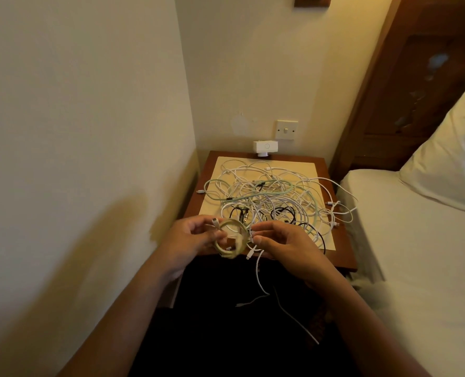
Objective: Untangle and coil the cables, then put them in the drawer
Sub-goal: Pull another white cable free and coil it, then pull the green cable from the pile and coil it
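A small coil of pale cable [232, 239] hangs over the near edge of the wooden bedside table [343, 257]. My left hand [190, 235] grips its left side, with a plug end showing above the thumb. My right hand [283, 240] pinches the coil's right side, close to a white connector. Behind the hands a tangled heap of white, mint-green and black cables [274, 197] covers a cream mat [302, 170]. One white cable [258, 270] trails off the table's front edge toward the dark floor. No drawer shows in this view.
A small white box-shaped device [264, 148] stands at the table's back edge under a wall switch [287, 129]. A wall runs close on the left. A bed with white sheet [416, 240], pillow and dark wooden headboard lies directly to the right.
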Action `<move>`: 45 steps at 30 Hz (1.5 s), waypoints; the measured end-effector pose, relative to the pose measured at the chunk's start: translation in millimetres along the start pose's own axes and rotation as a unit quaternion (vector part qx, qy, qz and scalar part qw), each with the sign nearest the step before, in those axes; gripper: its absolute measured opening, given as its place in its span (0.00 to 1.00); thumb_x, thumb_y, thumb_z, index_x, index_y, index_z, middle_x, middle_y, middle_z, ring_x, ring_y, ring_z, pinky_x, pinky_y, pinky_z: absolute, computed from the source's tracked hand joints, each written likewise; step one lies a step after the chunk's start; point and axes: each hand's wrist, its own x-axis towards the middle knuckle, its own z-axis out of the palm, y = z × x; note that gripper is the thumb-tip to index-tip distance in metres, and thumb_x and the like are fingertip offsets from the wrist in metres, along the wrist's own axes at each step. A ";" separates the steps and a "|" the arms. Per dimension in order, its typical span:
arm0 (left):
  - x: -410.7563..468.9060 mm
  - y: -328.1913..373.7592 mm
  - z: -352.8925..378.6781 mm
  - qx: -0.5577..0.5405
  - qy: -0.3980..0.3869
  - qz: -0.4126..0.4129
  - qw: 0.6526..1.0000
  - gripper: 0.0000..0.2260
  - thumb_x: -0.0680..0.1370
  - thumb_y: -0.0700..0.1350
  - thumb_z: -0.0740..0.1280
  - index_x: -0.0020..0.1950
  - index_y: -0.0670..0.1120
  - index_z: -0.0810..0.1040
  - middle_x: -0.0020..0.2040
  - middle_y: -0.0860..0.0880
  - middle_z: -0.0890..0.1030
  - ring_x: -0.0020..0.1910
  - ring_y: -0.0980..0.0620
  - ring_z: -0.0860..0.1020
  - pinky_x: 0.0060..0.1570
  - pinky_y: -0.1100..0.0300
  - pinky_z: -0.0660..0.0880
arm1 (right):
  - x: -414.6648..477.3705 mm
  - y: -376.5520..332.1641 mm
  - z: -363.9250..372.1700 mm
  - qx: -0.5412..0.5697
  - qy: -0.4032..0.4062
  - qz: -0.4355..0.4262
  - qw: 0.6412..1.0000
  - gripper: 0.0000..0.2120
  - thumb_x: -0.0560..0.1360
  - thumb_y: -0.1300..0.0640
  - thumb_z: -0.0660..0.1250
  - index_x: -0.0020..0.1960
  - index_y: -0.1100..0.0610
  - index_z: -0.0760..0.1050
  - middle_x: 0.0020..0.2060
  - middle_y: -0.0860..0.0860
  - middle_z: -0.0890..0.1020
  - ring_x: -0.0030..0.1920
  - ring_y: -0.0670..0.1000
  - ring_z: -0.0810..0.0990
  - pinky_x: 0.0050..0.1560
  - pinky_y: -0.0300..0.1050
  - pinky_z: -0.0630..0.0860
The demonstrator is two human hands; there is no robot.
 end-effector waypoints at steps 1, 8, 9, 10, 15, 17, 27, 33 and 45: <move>12.2 -2.8 -7.1 -0.002 0.035 0.009 0.999 0.12 0.77 0.32 0.71 0.60 0.40 0.82 0.50 0.37 0.86 0.45 0.47 0.86 0.44 0.57 0.84 | 2.5 1.5 -2.1 -0.009 0.005 -0.001 1.000 0.08 0.80 0.54 0.71 0.58 0.47 0.82 0.51 0.46 0.87 0.53 0.46 0.86 0.59 0.56 0.83; 111.8 -39.9 -71.5 0.108 0.185 -0.021 0.977 0.09 0.78 0.31 0.69 0.50 0.45 0.83 0.51 0.37 0.85 0.45 0.43 0.87 0.50 0.43 0.84 | 22.1 5.9 -22.2 -0.050 0.091 -0.029 0.994 0.07 0.80 0.56 0.70 0.55 0.46 0.84 0.47 0.44 0.87 0.47 0.43 0.84 0.49 0.44 0.81; 121.6 -44.6 -74.2 0.132 0.191 -0.036 0.972 0.09 0.78 0.32 0.69 0.48 0.45 0.84 0.52 0.38 0.85 0.45 0.43 0.87 0.49 0.43 0.84 | 25.9 4.6 -25.4 -0.053 0.110 -0.034 0.992 0.07 0.80 0.56 0.70 0.54 0.46 0.84 0.47 0.43 0.87 0.48 0.42 0.84 0.51 0.45 0.81; 130.2 -49.4 -75.1 0.158 0.198 -0.048 0.966 0.08 0.77 0.32 0.71 0.47 0.46 0.84 0.51 0.38 0.85 0.45 0.43 0.86 0.49 0.43 0.84 | 30.1 2.5 -28.6 -0.056 0.126 -0.036 0.990 0.08 0.81 0.57 0.70 0.55 0.46 0.84 0.47 0.43 0.87 0.49 0.42 0.84 0.52 0.45 0.81; 149.0 -56.6 -72.8 0.396 0.206 -0.022 0.895 0.08 0.76 0.41 0.74 0.55 0.44 0.87 0.51 0.45 0.87 0.47 0.48 0.82 0.46 0.60 0.73 | 58.8 -9.8 -45.3 -0.147 0.162 -0.068 0.973 0.08 0.81 0.58 0.69 0.57 0.48 0.83 0.50 0.42 0.84 0.50 0.41 0.81 0.52 0.41 0.79; 151.8 -57.7 -74.1 0.438 0.201 -0.019 0.876 0.07 0.77 0.43 0.74 0.54 0.44 0.87 0.48 0.44 0.86 0.43 0.48 0.80 0.42 0.60 0.70 | 78.6 -8.4 -49.8 -0.232 0.148 -0.067 0.959 0.10 0.81 0.56 0.69 0.62 0.49 0.80 0.56 0.45 0.84 0.55 0.45 0.80 0.54 0.43 0.77; 139.7 -38.1 -77.6 0.519 0.170 -0.029 0.837 0.11 0.79 0.46 0.70 0.57 0.41 0.83 0.53 0.41 0.85 0.50 0.43 0.81 0.45 0.51 0.75 | 151.7 -11.6 -75.9 -0.530 0.030 -0.046 0.846 0.07 0.80 0.55 0.70 0.56 0.50 0.85 0.51 0.50 0.87 0.48 0.51 0.82 0.52 0.50 0.82; 117.4 18.9 -63.3 0.452 0.182 0.043 0.872 0.16 0.78 0.43 0.70 0.66 0.46 0.81 0.61 0.46 0.83 0.59 0.45 0.80 0.56 0.56 0.74 | 155.1 -75.6 -104.5 -0.412 0.143 -0.146 0.888 0.07 0.80 0.58 0.71 0.55 0.55 0.86 0.47 0.51 0.87 0.47 0.52 0.84 0.51 0.50 0.81; 91.8 220.3 44.1 0.375 0.112 0.335 0.857 0.34 0.75 0.60 0.74 0.76 0.50 0.66 0.68 0.48 0.73 0.60 0.50 0.75 0.53 0.60 0.72 | 96.5 -287.5 -149.6 -0.315 0.329 -0.392 0.800 0.09 0.82 0.56 0.68 0.59 0.56 0.84 0.48 0.46 0.83 0.48 0.43 0.82 0.50 0.36 0.78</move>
